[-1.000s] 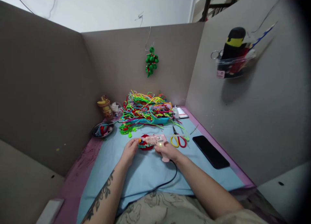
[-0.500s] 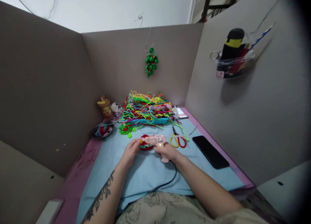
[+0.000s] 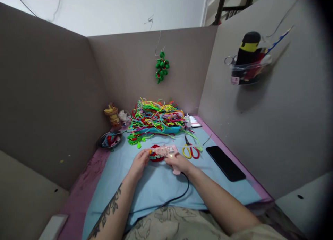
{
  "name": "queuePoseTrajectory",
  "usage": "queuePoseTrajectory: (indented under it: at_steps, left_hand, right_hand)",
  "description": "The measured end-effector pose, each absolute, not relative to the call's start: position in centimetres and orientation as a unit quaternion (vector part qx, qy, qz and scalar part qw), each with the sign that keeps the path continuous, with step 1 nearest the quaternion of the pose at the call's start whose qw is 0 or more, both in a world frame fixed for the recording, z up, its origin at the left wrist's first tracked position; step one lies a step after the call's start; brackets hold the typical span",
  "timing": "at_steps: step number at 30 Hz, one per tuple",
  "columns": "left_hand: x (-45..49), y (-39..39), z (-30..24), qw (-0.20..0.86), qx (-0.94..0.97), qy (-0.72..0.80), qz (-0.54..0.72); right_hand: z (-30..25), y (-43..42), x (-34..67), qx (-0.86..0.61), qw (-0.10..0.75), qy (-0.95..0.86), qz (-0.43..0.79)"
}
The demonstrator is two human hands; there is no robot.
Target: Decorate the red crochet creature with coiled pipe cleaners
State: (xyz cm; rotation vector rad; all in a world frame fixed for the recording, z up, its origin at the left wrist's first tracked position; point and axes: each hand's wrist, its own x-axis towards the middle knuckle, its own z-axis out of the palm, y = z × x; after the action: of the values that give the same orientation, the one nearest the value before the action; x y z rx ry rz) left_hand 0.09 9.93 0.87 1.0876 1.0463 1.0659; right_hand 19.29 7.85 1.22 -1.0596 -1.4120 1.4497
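My right hand [image 3: 178,162] is closed around the grip of a pink glue gun [image 3: 165,150], whose nozzle points left. A clear glue stick [image 3: 189,147] juts from its back end. Between the fingertips of my left hand [image 3: 140,162] is a small orange piece [image 3: 150,151], held right at the nozzle; its exact kind is too small to make out. Beneath the gun, on the blue cloth [image 3: 153,188], lies a round red fuzzy piece [image 3: 157,159] with a pale scalloped edge, partly hidden by the gun and fingers.
Scissors [image 3: 191,151] and a black phone [image 3: 225,163] lie to the right. Behind are a blue tray [image 3: 171,130] heaped with colourful pipe cleaners [image 3: 156,115], a green fuzzy figure [image 3: 134,138] and a metal bowl [image 3: 100,142]. A black cord [image 3: 179,197] runs toward my lap. Grey partitions [image 3: 145,59] enclose the table.
The orange piece shows slightly more at the nozzle, with a small shift of my left fingers. Otherwise both hands and the glue gun stay nearly in place.
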Motion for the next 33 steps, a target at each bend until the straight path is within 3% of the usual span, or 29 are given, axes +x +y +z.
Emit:
queuePoseTrajectory:
  at_steps: [9, 14, 17, 21, 24, 27, 33]
  left_hand:
    - [0.1, 9.9, 1.1, 0.584, 0.490, 0.455, 0.461]
    - [-0.5, 10.2, 0.7, 0.498, 0.552, 0.494, 0.451]
    - [-0.6, 10.5, 0.2, 0.448, 0.578, 0.506, 0.457]
    - [-0.1, 10.5, -0.5, 0.358, 0.629, 0.517, 0.457]
    - [0.4, 10.2, -0.7, 0.213, 0.725, 0.526, 0.391]
    - [0.7, 10.0, -0.7, 0.091, 0.778, 0.532, 0.322]
    - [0.8, 10.2, -0.7, 0.003, 0.791, 0.553, 0.263]
  right_hand:
    - [1.4, 7.8, 19.2, -0.398, 0.409, -0.571, 0.591]
    - [0.5, 7.8, 19.5, -0.365, 0.386, -0.546, 0.647]
    - [0.0, 8.1, 19.8, -0.300, 0.440, -0.486, 0.693]
    - [-0.3, 8.9, 20.1, -0.276, 0.550, -0.395, 0.682]
    - [-0.5, 9.5, 20.2, -0.327, 0.600, -0.347, 0.643]
    - [-0.7, 9.7, 20.2, -0.333, 0.605, -0.329, 0.644]
    - [-0.9, 9.6, 20.0, -0.327, 0.606, -0.330, 0.646]
